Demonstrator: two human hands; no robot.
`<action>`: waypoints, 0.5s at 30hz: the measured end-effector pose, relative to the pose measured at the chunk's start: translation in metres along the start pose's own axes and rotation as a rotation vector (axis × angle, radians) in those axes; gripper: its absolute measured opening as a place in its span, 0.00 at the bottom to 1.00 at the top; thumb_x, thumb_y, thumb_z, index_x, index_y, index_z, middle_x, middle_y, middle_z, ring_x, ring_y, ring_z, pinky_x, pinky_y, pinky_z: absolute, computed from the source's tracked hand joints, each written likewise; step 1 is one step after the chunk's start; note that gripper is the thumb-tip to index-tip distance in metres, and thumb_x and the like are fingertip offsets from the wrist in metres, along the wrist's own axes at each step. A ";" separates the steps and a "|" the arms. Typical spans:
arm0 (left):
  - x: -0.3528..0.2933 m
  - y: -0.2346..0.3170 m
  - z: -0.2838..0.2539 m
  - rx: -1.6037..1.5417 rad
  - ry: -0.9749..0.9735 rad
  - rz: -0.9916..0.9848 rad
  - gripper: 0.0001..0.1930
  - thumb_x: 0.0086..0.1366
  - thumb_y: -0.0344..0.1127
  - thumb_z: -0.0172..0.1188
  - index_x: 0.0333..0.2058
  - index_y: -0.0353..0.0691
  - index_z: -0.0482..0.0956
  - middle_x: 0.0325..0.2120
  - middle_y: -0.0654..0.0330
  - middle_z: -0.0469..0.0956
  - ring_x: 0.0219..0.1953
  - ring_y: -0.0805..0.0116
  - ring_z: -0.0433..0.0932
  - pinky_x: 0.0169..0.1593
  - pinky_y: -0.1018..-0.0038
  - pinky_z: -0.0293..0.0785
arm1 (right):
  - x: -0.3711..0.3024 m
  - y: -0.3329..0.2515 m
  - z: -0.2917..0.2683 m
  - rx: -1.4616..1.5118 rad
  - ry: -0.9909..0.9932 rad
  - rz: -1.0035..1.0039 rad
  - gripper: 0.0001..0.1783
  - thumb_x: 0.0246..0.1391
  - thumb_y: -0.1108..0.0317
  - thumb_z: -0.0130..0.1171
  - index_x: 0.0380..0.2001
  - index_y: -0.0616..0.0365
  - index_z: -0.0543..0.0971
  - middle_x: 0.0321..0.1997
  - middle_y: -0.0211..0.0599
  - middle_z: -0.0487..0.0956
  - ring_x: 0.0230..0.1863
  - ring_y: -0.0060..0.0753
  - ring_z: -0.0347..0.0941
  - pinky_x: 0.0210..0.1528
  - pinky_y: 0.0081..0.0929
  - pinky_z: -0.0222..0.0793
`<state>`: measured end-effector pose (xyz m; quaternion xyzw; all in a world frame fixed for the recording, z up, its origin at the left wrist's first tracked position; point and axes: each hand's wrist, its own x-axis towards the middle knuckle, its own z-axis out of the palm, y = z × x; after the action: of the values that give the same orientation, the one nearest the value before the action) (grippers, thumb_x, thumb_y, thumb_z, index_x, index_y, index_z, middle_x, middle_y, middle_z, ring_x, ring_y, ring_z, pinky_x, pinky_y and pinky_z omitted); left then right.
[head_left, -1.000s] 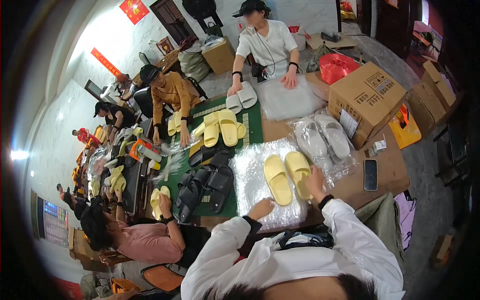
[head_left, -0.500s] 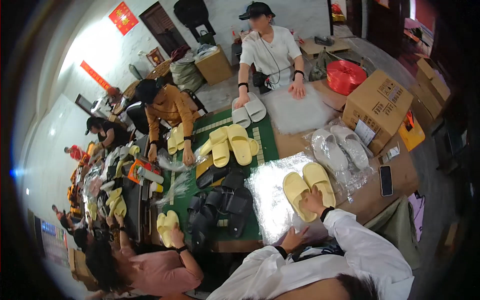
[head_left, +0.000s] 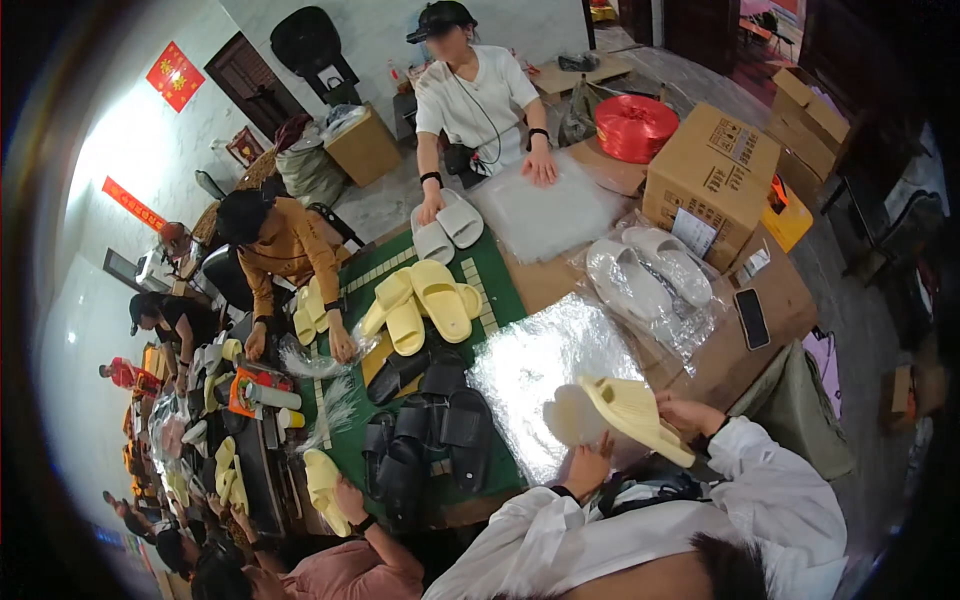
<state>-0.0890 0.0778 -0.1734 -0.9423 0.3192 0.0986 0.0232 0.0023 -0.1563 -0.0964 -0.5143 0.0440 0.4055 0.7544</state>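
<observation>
My right hand (head_left: 692, 414) grips yellow slippers, raised and tilted over the near right of the table. They show mostly from the side, and I cannot tell whether both of the pair are held together. Below them lies a stack of shiny clear plastic bags (head_left: 520, 375), with a pale reflection on its surface. My left hand (head_left: 588, 467) is at the near edge of this stack, its fingers stretched out and apart. Whether they touch the plastic is unclear. White slippers in a clear bag (head_left: 640, 280) lie beyond the stack on the right.
Black slippers (head_left: 430, 435) and yellow slippers (head_left: 425, 300) are piled on the green mat (head_left: 510, 285). Opposite, a person in white touches grey slippers (head_left: 448, 228) and plastic sheets (head_left: 545, 210). A phone (head_left: 752, 318), a carton (head_left: 712, 185) and red twine (head_left: 637, 128) are rightward. Co-workers handle slippers leftward.
The yellow slippers, flat on the plastic bags before, are lifted and tilted in my right hand, which moved right. My left hand has shifted slightly up the picture. The view has turned slightly.
</observation>
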 end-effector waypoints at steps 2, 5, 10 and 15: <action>0.002 -0.005 -0.005 -0.066 0.095 -0.016 0.24 0.56 0.37 0.46 0.52 0.37 0.64 0.57 0.54 0.57 0.41 0.50 0.70 0.43 0.60 0.64 | -0.023 0.011 -0.024 0.147 -0.068 0.045 0.16 0.49 0.71 0.51 0.42 0.65 0.73 0.41 0.34 0.76 0.39 0.21 0.72 0.42 0.19 0.67; -0.001 -0.018 -0.006 -0.165 0.155 -0.077 0.23 0.56 0.35 0.45 0.52 0.36 0.63 0.56 0.53 0.59 0.44 0.59 0.71 0.46 0.64 0.62 | -0.054 0.004 -0.026 0.111 -0.139 0.228 0.16 0.49 0.71 0.52 0.42 0.66 0.73 0.40 0.34 0.76 0.39 0.19 0.72 0.41 0.18 0.68; 0.011 -0.044 -0.003 -0.564 0.261 -0.070 0.27 0.56 0.31 0.44 0.57 0.46 0.56 0.51 0.54 0.66 0.39 0.56 0.72 0.42 0.67 0.66 | -0.053 0.032 -0.026 0.089 -0.226 0.279 0.14 0.48 0.74 0.53 0.39 0.67 0.75 0.38 0.34 0.77 0.38 0.19 0.72 0.41 0.16 0.67; 0.019 -0.069 -0.039 -0.628 0.182 -0.105 0.36 0.47 0.19 0.48 0.58 0.39 0.52 0.49 0.45 0.64 0.41 0.49 0.69 0.46 0.62 0.67 | -0.063 0.010 -0.010 0.094 -0.226 0.234 0.14 0.49 0.73 0.52 0.39 0.67 0.75 0.38 0.33 0.77 0.38 0.19 0.72 0.41 0.16 0.67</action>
<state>-0.0256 0.1174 -0.1402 -0.9235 0.2251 0.1062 -0.2920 -0.0427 -0.1988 -0.0785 -0.4208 0.0373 0.5434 0.7254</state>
